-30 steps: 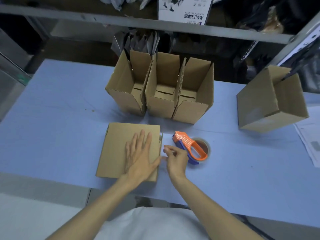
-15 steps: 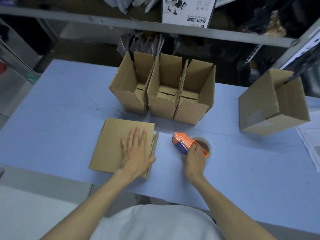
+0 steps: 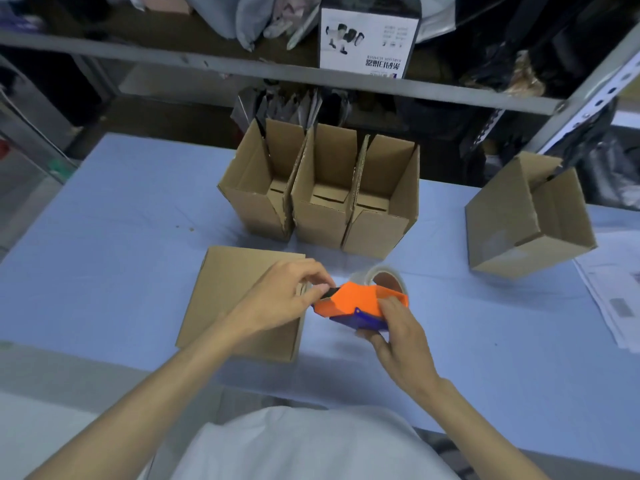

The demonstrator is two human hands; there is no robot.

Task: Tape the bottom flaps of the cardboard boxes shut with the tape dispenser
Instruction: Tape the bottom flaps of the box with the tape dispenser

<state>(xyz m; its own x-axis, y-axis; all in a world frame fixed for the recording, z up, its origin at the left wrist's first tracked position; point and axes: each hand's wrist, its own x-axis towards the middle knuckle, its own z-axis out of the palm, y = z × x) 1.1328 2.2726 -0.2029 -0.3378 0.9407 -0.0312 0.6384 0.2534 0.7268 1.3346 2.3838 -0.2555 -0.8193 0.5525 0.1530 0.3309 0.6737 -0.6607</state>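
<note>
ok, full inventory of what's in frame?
dispenser: 1, orange and blue, held above the table, centre
tape roll: 1, pale, in the dispenser
open boxes: 3, brown, upright row, far middle
near box: 1, brown, closed face up, left of dispenser
right box: 1, brown, tilted, table's right
papers: count unclear, white, right edge
table: 1, blue
rack: 1, grey, behind table
carton: 1, white and black, on rack
left hand: pinches dispenser's front end
right hand: grips dispenser's rear
</note>
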